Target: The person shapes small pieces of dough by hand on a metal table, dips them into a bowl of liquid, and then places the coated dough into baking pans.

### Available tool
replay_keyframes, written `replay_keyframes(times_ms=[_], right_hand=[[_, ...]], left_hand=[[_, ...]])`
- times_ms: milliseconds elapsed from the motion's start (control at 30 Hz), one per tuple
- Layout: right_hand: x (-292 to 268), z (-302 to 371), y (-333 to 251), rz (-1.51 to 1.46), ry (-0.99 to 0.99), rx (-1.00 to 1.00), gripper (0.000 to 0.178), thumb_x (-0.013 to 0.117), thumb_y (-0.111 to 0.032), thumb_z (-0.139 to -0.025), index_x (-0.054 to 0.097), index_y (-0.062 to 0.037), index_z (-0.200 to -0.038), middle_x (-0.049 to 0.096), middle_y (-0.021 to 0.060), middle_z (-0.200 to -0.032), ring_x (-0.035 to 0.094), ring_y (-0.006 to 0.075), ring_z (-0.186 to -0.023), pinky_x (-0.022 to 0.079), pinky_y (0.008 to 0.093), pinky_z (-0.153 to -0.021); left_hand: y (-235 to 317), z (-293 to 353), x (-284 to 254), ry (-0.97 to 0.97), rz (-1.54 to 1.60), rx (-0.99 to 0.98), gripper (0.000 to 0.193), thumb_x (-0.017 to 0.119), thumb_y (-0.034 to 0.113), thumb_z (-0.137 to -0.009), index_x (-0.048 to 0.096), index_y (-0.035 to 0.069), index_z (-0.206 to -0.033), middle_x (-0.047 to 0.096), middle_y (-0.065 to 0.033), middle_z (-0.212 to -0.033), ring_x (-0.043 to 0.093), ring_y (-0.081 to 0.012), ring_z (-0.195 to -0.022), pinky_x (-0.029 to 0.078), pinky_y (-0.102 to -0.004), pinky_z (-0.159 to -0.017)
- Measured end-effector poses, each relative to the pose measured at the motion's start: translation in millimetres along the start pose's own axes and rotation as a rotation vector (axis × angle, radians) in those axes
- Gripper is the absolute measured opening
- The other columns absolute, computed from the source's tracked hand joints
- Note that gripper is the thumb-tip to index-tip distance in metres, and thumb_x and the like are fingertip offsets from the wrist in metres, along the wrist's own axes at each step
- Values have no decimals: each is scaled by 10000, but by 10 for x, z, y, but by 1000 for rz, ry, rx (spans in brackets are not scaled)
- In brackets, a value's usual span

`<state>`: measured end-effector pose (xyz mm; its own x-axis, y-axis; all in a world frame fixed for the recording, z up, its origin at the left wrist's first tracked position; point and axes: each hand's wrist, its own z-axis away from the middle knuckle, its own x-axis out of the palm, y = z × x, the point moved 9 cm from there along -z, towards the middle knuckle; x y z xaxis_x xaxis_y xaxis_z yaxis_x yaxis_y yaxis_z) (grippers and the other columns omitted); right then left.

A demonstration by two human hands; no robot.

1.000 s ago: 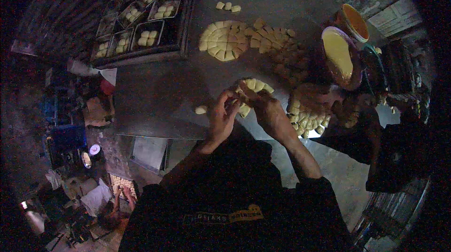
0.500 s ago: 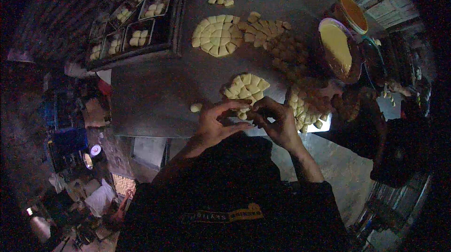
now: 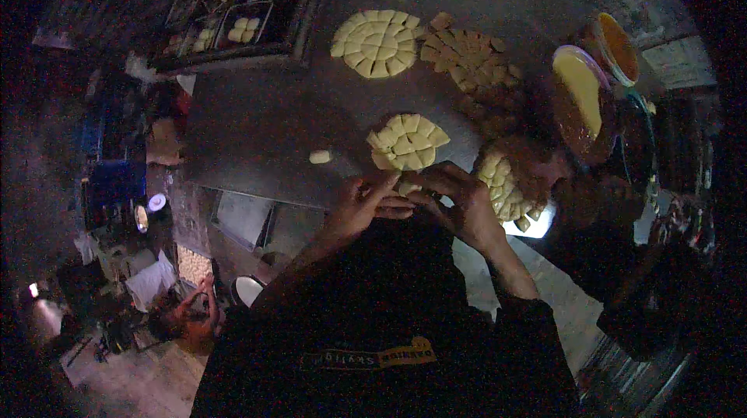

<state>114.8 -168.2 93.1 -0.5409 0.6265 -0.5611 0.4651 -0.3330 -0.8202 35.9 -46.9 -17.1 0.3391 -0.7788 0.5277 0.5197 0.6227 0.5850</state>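
Observation:
A small piece of dough (image 3: 410, 186) is pinched between my two hands at the near edge of the table. My left hand (image 3: 368, 206) has its fingertips against the piece from the left. Across from it, my right hand (image 3: 461, 198) grips the same piece with bent fingers, which partly hide it. Just beyond my fingers lies a cut dough round (image 3: 408, 142), split into wedges and blocks with a ragged edge. One loose dough piece (image 3: 320, 156) rests on the table left of it.
A larger cut dough round (image 3: 377, 44) and shadowed dough pieces (image 3: 475, 60) lie farther back. A dough pile (image 3: 504, 184) sits at right, beside a person in dark clothing. Beyond stand a basin of yellow mixture (image 3: 580, 95) and an orange-lined bucket (image 3: 618, 48). Dough-filled tins (image 3: 243, 30) stand far left.
My hands have come closer together around the dough piece. The view has shifted, and the loose piece at left now shows clear of my left hand.

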Motion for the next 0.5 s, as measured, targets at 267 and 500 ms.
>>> replay_keyframes(times_ms=[267, 500], right_hand=[[446, 18, 95, -301, -224, 3, 232, 758, -46, -803, 664, -90, -1010, 687, 99, -985, 691, 309, -888, 536, 403, -762], [1129, -41, -134, 109, -154, -292, 350, 734, -50, -823, 658, -87, -1163, 618, 125, -1238, 641, 293, -1046, 533, 371, -836]], left_hand=[[176, 326, -11, -84, -768, 387, 488, 783, 243, -839, 617, 48, -1254, 667, -105, -1186, 677, -240, -1028, 533, -363, -888], [-135, 96, -1090, 108, -817, 195, 354, 636, 209, -929, 621, 33, -1236, 665, -162, -1185, 661, -248, -1049, 526, -355, -885]])
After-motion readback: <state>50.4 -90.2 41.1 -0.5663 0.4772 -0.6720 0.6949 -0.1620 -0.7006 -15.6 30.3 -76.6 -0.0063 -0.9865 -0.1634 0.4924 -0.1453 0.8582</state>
